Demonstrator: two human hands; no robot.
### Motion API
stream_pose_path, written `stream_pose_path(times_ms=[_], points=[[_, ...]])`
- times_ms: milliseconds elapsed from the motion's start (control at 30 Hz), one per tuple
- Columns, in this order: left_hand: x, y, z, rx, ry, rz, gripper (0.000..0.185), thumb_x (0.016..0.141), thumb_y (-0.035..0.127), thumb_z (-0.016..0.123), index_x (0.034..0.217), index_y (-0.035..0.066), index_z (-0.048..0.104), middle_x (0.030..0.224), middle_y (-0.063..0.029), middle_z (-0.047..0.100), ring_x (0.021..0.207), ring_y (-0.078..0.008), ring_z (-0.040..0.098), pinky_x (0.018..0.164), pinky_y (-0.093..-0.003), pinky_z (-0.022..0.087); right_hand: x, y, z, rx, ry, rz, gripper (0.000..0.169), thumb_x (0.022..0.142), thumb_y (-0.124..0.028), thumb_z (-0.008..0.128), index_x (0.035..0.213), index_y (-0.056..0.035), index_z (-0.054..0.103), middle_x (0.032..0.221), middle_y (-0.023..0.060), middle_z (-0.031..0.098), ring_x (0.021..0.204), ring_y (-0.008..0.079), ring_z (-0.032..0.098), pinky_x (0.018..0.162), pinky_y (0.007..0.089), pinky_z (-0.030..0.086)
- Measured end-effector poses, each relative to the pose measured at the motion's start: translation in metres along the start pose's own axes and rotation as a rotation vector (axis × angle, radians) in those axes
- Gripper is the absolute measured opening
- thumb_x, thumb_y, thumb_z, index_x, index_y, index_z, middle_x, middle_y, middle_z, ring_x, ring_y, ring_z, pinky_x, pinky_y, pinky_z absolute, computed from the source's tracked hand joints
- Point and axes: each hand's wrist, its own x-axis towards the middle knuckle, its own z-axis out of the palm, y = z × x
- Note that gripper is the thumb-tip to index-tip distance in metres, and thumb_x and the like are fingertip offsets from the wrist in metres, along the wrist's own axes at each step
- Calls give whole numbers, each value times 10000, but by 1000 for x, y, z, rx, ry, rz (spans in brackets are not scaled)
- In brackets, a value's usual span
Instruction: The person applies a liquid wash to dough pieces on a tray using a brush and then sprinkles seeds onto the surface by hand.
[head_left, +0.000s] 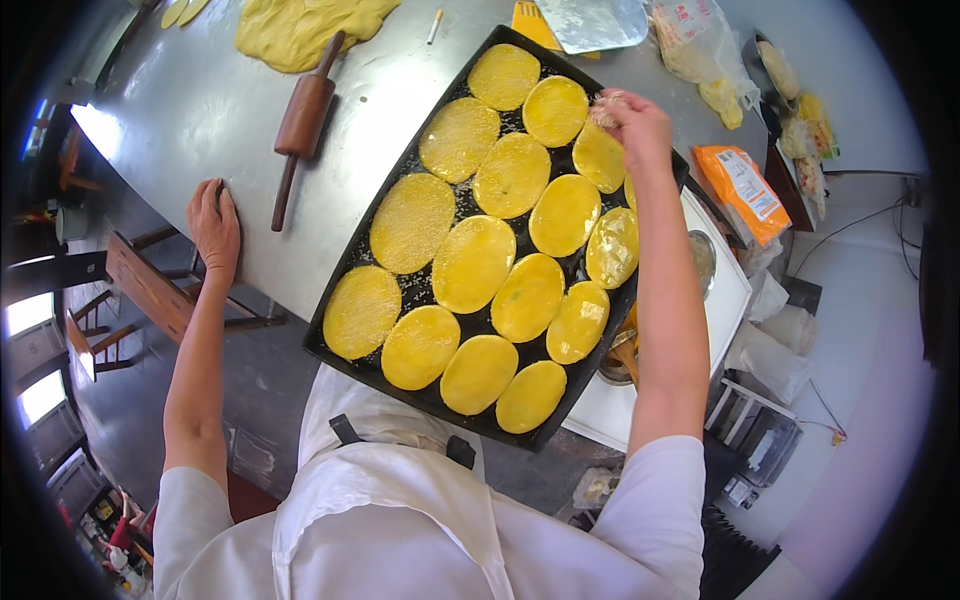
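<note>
A large black baking tray (409, 146) lies tilted across the corner of the metal table. Rows of flat yellow dough rounds (474, 264) fill it. Pale grains, probably sesame seeds, dot the rounds on the left side and the tray floor between them, while rounds towards the right look glossy and smoother. Over the tray's upper right part, my right hand (643, 127) pinches a small clump of pale grains (611, 109); my forearm hides some rounds. At the table's left edge my left hand (214, 225) rests palm down, apparently holding nothing.
On the metal table (195, 127) are a wooden rolling pin (306, 112), a yellow dough sheet (304, 30) and a white stick (434, 27). A metal scoop (596, 22), plastic bag (694, 41) and orange packet (742, 191) lie right. Wooden stools (150, 289) stand left.
</note>
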Motion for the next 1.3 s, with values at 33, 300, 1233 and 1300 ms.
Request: stream_pose_path(times_ms=[33,300,1233,1300], points=[[-1,1,-2,-12,-5,-13,300,965,167,566,1218,26,642,1276,-129,612,1198,-342,533,1050,-423,408,6,2,1,77,66,-35,175,891,22,659,1054,85,669,904,133,715,752,216,724,687,284,619],[0,9,-8,-89,-12,-64,292,944,118,603,1223,44,648,1269,-108,625,1186,-319,555,1039,-408,422,12,18,17,-94,106,20,151,883,58,653,1032,85,647,872,151,698,718,221,719,638,294,618],[2,-2,-14,-220,16,-10,273,895,100,636,1156,27,663,1229,-113,639,1136,-331,581,1005,-424,438,-130,33,71,-134,249,-58,146,909,-1,647,1034,74,663,833,104,680,672,166,690,600,276,582],[3,0,-12,-225,19,2,278,894,98,637,1161,28,664,1228,-114,639,1138,-332,581,1006,-424,439,-132,35,75,-331,55,53,123,915,6,630,1015,64,674,821,96,681,656,158,684,591,275,571]])
